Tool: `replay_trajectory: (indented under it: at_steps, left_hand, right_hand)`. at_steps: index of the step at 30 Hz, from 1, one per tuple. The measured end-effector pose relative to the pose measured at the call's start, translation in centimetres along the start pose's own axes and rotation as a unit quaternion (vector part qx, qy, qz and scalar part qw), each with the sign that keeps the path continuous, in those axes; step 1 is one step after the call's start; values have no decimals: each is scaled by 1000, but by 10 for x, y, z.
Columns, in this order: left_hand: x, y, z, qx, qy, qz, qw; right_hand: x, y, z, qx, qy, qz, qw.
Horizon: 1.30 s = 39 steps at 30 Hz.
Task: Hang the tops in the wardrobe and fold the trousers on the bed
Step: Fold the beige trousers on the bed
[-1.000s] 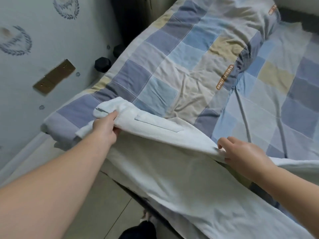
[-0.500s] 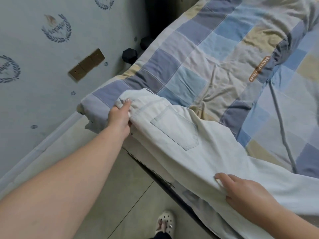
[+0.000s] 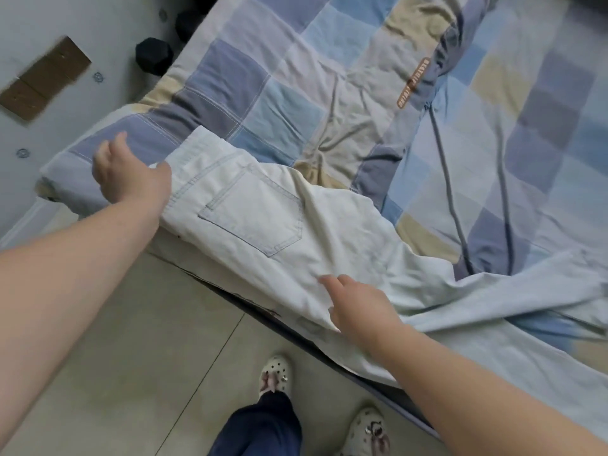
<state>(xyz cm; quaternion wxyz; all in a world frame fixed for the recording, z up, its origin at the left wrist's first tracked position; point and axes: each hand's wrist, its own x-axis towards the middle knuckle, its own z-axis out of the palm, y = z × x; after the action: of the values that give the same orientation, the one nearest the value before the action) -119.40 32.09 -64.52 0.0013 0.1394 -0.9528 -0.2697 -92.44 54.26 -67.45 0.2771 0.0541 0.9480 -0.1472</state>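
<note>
Pale, washed-out denim trousers [image 3: 263,225] lie along the near edge of the bed with the blue-and-beige patchwork quilt [image 3: 362,93], back pocket up, legs trailing off right of that pocket. From my head view, my left hand [image 3: 128,176] is loose-fingered, holding nothing, just beside the waistband. My right hand [image 3: 358,307] rests spread on the seat below the pocket. I judge the cloth limp, fairly light and not slippery; I'd pinch waistband and hems.

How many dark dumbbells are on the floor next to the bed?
2. One dumbbell sits on the floor beside the bed's left edge; a second dumbbell lies just behind it, partly cut off. Others may be hidden.
</note>
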Motion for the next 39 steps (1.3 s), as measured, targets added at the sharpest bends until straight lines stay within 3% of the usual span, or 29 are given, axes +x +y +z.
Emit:
replay_trajectory:
  at_steps: [3,8,13,16,19,24,29,33,35,39]
  left_hand:
    - [-30,35,7,24,-83,184,979]
    - [-139,98,71,82,-229,385,891]
    - [-278,135,149,138,-423,420,791]
    - [-355,143,191,188,-472,440,741]
    - [-414,152,228,220,-482,453,717]
    - [-463,178,274,209,-487,410,743]
    - [-474,196,326,180,-451,302,820]
    - [-482,199,349,136,-412,275,858]
    - [-483,197,357,128,-410,287,856]
    - [-493,202,360,140,-440,384,800]
  right_hand:
    - [-13,20,-12,15,6,24,1000]
    - [-61,97,-5,0,-24,70,997]
    - [-128,195,15,-45,-87,125,987]
    - [-164,260,22,-73,-103,154,980]
    - [-190,323,29,-97,-105,176,974]
    - [-191,394,37,-122,-70,163,977]
    - [-148,449,43,-135,-16,150,979]
    - [-112,471,49,-142,-21,117,983]
    - [-96,478,54,-164,-23,85,983]
    - [-81,486,58,-186,-8,53,981]
